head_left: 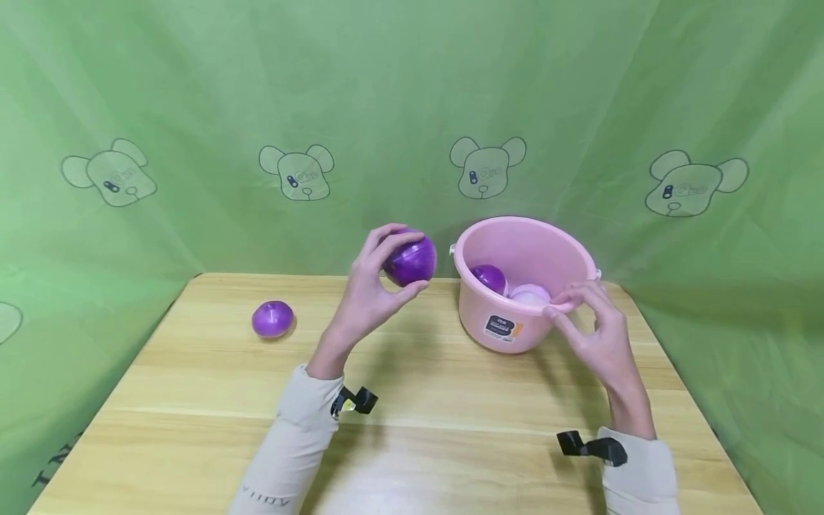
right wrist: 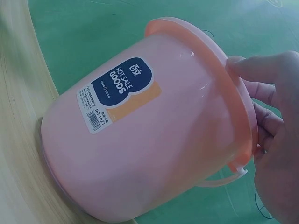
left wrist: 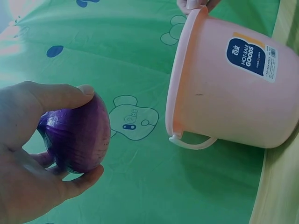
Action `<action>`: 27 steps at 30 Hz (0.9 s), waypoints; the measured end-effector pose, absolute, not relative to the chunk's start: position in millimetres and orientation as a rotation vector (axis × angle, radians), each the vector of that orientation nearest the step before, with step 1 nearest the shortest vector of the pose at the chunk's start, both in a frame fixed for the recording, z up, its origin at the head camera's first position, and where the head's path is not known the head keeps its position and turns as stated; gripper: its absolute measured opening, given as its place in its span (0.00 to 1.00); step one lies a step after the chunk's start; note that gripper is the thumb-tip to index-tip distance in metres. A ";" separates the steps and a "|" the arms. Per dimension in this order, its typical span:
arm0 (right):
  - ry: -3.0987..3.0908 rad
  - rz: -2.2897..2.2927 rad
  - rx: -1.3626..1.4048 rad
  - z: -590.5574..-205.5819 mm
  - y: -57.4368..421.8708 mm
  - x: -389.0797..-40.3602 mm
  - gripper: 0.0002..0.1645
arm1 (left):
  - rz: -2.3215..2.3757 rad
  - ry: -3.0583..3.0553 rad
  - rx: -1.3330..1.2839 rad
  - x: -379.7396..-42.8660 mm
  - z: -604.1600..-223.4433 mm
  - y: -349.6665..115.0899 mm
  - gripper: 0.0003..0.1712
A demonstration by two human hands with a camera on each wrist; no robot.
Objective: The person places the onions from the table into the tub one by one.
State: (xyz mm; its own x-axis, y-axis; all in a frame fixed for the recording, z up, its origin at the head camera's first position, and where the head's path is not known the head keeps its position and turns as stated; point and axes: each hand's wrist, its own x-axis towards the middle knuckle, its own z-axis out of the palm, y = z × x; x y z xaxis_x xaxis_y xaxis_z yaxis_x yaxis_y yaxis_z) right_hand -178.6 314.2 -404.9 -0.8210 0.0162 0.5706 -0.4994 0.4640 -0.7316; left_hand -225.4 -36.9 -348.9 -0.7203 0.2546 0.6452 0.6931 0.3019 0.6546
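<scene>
My left hand point(head_left: 372, 293) holds a purple onion point(head_left: 413, 260) above the table, left of the pink bucket point(head_left: 470, 307). In the left wrist view, the thumb and fingers point(left wrist: 88, 183) curve round the onion point(left wrist: 79, 135). On the bucket's near right rim, my right hand point(head_left: 595, 332) pinches the edge between thumb and fingers; the right wrist view shows this grip on the bucket point(right wrist: 154, 154) closely. Inside the bucket lie another purple onion point(head_left: 489, 277) and a pale pinkish-white round thing point(head_left: 531, 294), partly hidden by the rim. A third purple onion point(head_left: 272, 319) sits on the table at the left.
The wooden table point(head_left: 193, 400) carries the bucket near its back right edge. Behind it hangs a green curtain point(head_left: 386, 93) printed with bear heads. A white handle point(left wrist: 194, 143) hangs at the bucket's side. Each sleeve bears a black wrist mount point(head_left: 354, 400).
</scene>
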 end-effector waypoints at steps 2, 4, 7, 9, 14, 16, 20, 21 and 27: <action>-2.212 1.346 0.395 -404.9 314.3 -177.6 0.15 | -1.408 -2.164 -0.854 -226.3 -348.7 -34.0 0.40; -2.211 1.349 0.396 -404.3 314.0 -177.1 0.15 | -1.406 -2.177 -0.859 -227.1 -348.4 -31.4 0.39; -2.207 1.354 0.403 -403.5 313.4 -176.7 0.15 | -1.409 -2.190 -0.862 -228.0 -348.2 -28.2 0.39; -2.210 1.354 0.403 -403.6 313.4 -176.5 0.15 | -1.410 -2.197 -0.858 -228.8 -348.1 -26.4 0.39; -2.219 1.349 0.393 -404.7 313.6 -175.9 0.14 | -1.417 -2.199 -0.876 -231.5 -347.6 -21.1 0.39; -2.221 1.349 0.391 -404.6 313.6 -175.9 0.14 | -1.413 -2.200 -0.891 -233.1 -346.9 -18.6 0.38; -2.221 1.356 0.385 -404.7 313.9 -175.6 0.13 | -1.417 -2.202 -0.915 -235.9 -344.9 -12.9 0.38; -2.221 1.357 0.383 -404.8 314.1 -175.6 0.13 | -1.424 -2.202 -0.922 -236.4 -344.4 -11.2 0.38; -2.217 1.362 0.387 -404.6 314.0 -176.1 0.13 | -1.465 -2.217 -0.956 -237.9 -343.3 1.8 0.39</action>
State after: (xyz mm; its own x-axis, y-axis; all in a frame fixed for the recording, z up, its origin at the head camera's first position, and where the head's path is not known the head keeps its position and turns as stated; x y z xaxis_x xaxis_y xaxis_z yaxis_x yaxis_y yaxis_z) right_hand -176.1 314.0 -404.6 -0.8319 0.0209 0.5546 -0.4853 0.4575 -0.7451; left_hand -237.9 1.8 -343.3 -0.7266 0.3563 0.5875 0.6801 0.2518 0.6885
